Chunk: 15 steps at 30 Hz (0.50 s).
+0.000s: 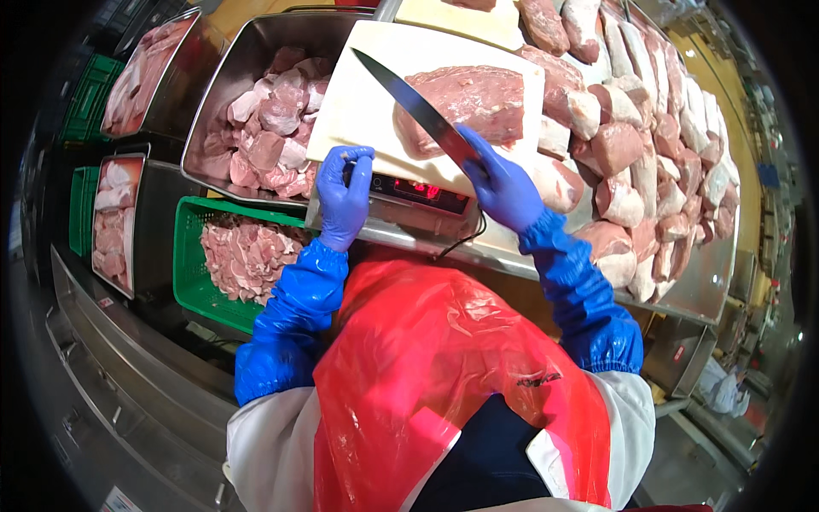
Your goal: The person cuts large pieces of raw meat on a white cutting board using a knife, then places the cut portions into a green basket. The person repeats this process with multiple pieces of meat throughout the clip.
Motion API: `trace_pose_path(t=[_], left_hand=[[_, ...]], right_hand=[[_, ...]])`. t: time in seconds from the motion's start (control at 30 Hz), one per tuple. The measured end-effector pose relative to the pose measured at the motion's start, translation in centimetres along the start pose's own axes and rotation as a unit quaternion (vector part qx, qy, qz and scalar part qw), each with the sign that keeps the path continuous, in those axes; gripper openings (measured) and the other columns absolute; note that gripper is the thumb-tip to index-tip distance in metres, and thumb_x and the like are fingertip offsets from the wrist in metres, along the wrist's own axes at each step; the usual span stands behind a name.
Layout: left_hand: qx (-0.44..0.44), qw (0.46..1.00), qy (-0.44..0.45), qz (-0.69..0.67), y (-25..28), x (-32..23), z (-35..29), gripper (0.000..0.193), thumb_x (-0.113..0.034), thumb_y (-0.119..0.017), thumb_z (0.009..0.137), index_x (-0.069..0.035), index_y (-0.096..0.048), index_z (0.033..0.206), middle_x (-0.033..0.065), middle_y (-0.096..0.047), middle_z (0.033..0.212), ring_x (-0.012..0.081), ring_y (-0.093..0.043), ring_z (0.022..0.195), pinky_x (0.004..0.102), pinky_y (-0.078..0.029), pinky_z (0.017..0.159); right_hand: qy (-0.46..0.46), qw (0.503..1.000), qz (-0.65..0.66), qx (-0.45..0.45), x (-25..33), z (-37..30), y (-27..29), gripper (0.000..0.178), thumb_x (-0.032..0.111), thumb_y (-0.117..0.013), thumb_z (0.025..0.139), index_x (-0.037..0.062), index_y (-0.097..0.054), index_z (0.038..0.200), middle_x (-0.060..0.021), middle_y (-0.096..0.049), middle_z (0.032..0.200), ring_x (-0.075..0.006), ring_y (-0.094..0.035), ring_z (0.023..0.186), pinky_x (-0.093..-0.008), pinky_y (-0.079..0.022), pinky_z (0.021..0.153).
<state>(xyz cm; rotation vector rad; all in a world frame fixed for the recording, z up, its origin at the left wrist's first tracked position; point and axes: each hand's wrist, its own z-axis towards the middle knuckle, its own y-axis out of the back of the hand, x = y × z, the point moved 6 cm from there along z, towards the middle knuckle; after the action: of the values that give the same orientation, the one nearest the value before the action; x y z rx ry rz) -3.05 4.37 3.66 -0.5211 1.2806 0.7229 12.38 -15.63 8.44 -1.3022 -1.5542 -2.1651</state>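
Note:
My right hand (507,183) is closed around the handle of a long-bladed knife (409,101), its blade pointing up and left over the white cutting board (358,81). On the board lies a large piece of raw meat (473,98), partly behind the blade. At the board's near left corner my left hand (344,200) has its fingers curled in. Whether they hold anything is hidden. Between my hands, under the board's near edge, sits a scale with a lit red display (418,189). Both hands wear blue gloves.
Left of the board stands a steel tub (223,111) of meat chunks, with a green crate (189,256) of smaller trimmings below it. More meat bins (162,72) stand farther left. Many meat pieces (616,149) cover the table on the right. A black cable (465,241) hangs by the scale.

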Motion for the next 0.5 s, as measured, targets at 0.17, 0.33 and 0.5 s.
trace_pose_path(t=[0.17,0.33,0.5], left_hand=[[-0.037,0.991,-0.057,0.114,-0.7,-1.7,-3.2,0.010,-0.002,-0.065,0.087,-0.003,-0.067,0.097,0.0068,-0.063,0.087,0.0147,-0.060,0.077,0.0289,-0.049,0.071],[0.004,0.973,-0.143,0.179,-5.8,-4.0,-3.1,0.020,-0.005,-0.071,0.080,-0.008,-0.066,0.100,0.0075,-0.060,0.086,0.0231,-0.060,0.074,0.0353,-0.048,0.065],[0.046,0.920,-0.199,0.334,-9.7,-1.4,1.1,0.018,-0.009,-0.070,0.079,-0.010,-0.063,0.095,0.0090,-0.060,0.086,0.0275,-0.061,0.076,0.0394,-0.051,0.067]], right_hand=[[0.012,0.973,-0.175,0.150,-3.4,-2.5,3.9,0.062,0.015,-0.054,0.098,0.0291,-0.032,0.154,-0.0201,-0.068,0.092,-0.0399,-0.067,0.077,-0.0469,-0.055,0.072],[0.001,0.974,-0.119,0.195,-5.4,-7.5,10.7,0.058,0.010,-0.060,0.097,0.0206,-0.042,0.151,-0.0159,-0.069,0.095,-0.0272,-0.069,0.079,-0.0361,-0.056,0.073],[-0.053,0.981,0.146,-0.115,-3.2,-5.7,7.0,0.064,0.001,-0.060,0.094,0.0160,-0.040,0.153,-0.0101,-0.067,0.105,-0.0116,-0.061,0.082,-0.0295,-0.053,0.073]])
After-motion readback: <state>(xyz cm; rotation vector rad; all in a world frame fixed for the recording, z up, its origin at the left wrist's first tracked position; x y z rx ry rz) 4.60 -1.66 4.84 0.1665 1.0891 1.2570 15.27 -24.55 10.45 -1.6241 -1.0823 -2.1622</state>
